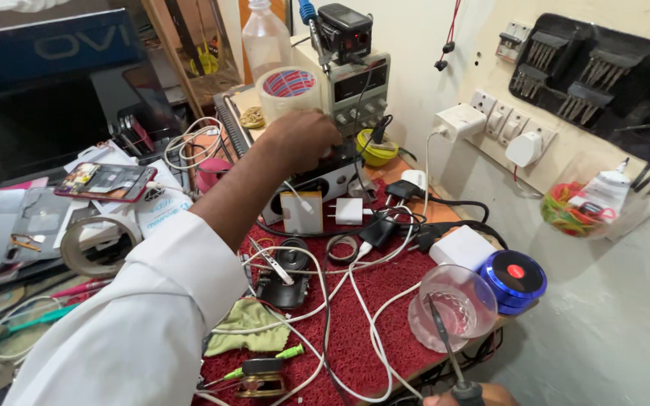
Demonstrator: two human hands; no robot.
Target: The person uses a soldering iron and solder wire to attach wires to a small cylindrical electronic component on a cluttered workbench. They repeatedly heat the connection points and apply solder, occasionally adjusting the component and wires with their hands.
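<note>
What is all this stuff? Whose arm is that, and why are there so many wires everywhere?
This picture comes from a camera worn on a person's head, so you see what they see when they look down at their workbench. The long arm in the white sleeve is the person's own left arm. The left hand reaches out to a dark and white box at the back of the bench, and seems to rest on top of it. At the very bottom edge you can just see the right hand holding a thin tool, like a screwdriver, whose tip pokes up across a clear glass bowl. The bench has a red mat covered with white cables and chargers. There are also rolls of tape, a blue round tin, a green cloth and a phone with its back off.
</note>
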